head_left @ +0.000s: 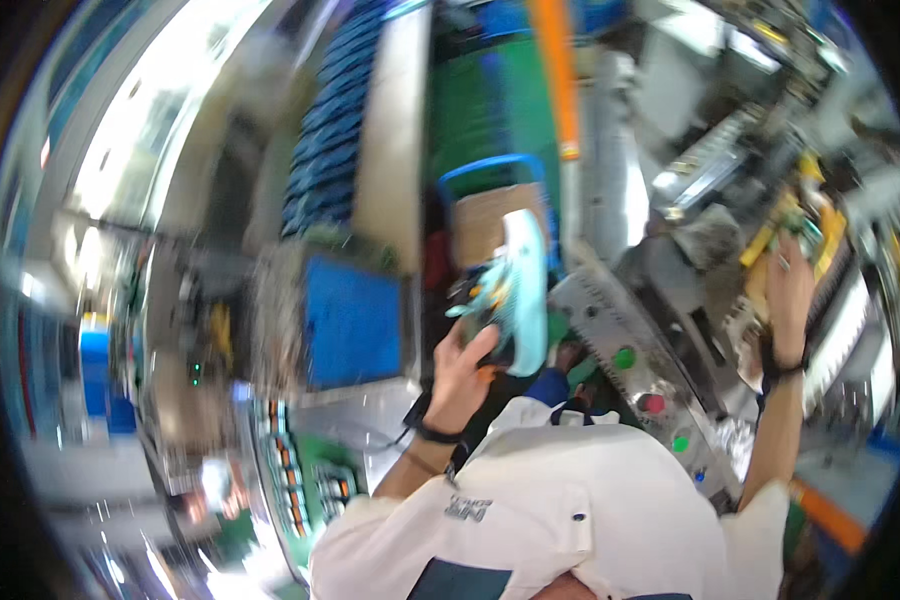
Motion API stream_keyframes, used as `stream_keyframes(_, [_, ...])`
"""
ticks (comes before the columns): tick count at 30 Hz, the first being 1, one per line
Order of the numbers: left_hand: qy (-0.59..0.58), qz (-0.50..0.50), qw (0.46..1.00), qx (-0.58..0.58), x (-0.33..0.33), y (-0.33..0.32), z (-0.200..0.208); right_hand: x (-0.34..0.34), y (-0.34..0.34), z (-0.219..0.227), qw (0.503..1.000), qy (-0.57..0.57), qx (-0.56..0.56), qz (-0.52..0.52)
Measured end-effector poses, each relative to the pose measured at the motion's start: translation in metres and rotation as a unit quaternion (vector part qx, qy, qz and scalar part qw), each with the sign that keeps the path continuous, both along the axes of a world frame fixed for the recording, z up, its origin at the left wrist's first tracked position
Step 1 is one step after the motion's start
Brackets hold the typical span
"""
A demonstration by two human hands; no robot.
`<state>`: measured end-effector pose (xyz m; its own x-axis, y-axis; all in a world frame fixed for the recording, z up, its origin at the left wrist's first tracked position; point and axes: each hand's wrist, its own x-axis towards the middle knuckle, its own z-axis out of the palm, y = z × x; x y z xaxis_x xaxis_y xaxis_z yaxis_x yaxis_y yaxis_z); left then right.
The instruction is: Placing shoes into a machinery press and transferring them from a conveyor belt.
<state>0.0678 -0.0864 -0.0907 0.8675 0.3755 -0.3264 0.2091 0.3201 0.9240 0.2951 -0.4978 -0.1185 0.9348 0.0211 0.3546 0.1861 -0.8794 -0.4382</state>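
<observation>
My left hand point(460, 375) is closed around a curved light-teal and black part with small orange bits point(525, 300), held upright in front of my body. The thumb lies across its dark side. My right hand point(790, 280) reaches out to the far right, into a machine fixture with yellow arms point(828, 235). Its fingers are at a small greenish piece between those arms. Motion blur smears them, so their grip does not show.
A slanted metal panel with green and red buttons point(625, 320) stands between my arms. To the left is a blue-fronted box point(353, 320). Several similar parts lie in rows at lower left. A blue-handled cart point(495, 215) and an orange post point(555, 75) stand ahead.
</observation>
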Motion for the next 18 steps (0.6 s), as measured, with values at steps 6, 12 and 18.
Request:
stream_keyframes(6, [-0.056, 0.103, 0.971, -0.206, -0.057, -0.019, -0.018, -0.128, 0.143, -0.12, 0.974, 0.031, 0.035, 0.223])
stream_keyframes(12, [0.03, 0.203, 0.976, -0.074, -0.147, -0.002, -0.028, -0.129, 0.164, -0.225, 0.965, 0.132, -0.037, 0.224])
stream_keyframes(18, [-0.01, 0.376, 0.913, -0.158, -0.241, 0.029, -0.039, -0.104, 0.169, -0.223, 0.964, 0.051, -0.035, 0.259])
